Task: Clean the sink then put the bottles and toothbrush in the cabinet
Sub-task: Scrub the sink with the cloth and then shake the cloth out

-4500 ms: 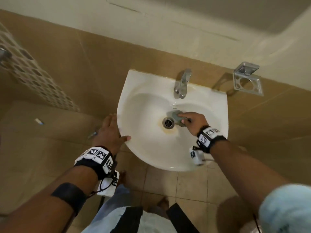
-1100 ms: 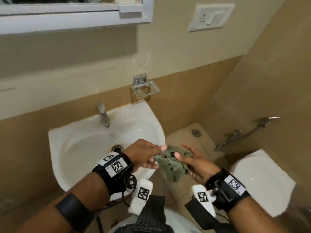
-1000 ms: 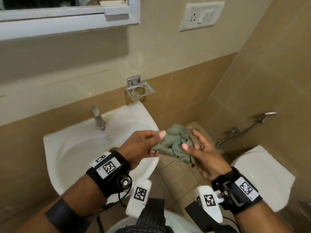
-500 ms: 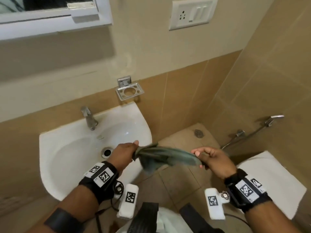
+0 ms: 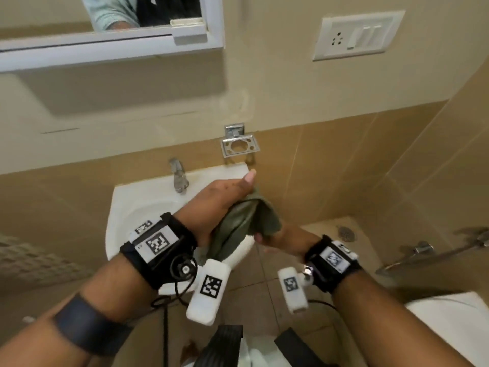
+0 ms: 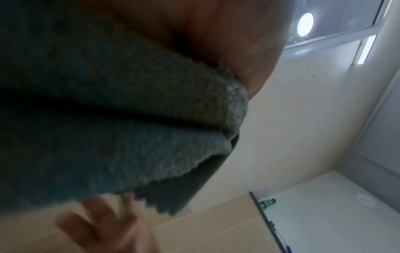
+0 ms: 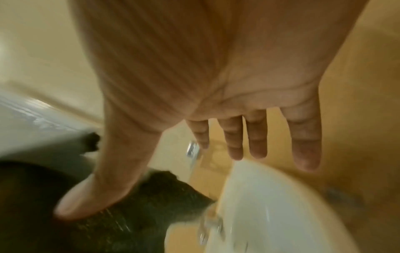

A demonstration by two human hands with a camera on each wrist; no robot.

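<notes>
**Inspector A:** Position of the cloth?

**Inspector B:** The green cloth [image 5: 247,221] sits at centre frame in the head view, bunched and folded, hanging over the right front rim of the white sink [image 5: 137,197]. The left hand [image 5: 219,200] grips its upper part, thumb laid along the top. In the left wrist view the cloth [image 6: 121,123] fills most of the frame, pressed under the palm in folded layers.

**Inspector A:** And the other one?

**Inspector B:** The right hand [image 5: 277,238] is just right of the cloth's lower edge, touching it at the fingertips as far as the head view shows. The right wrist view shows the right hand [image 7: 216,77] with fingers [image 7: 305,137] straight and spread, thumb lying against the dark cloth [image 7: 151,205]. Released, not grasping. That picture is blurred.

**Inspector A:** The sink itself?

**Inspector B:** Centre left of the head view, below a chrome tap [image 5: 178,178]. Basin largely hidden by the left forearm. I cannot tell its condition.

**Inspector A:** Surroundings?

**Inspector B:** A chrome holder [image 5: 239,147] is fixed to the wall above the sink's right corner. A white mirrored cabinet [image 5: 111,46] runs along the upper left, door closed. A switch plate [image 5: 357,35] sits upper right. A floor drain [image 5: 345,233] lies right of centre, a toilet [image 5: 449,319] at lower right. In the left wrist view, a green bottle [image 6: 267,203] stands on a ledge at lower right.
</notes>
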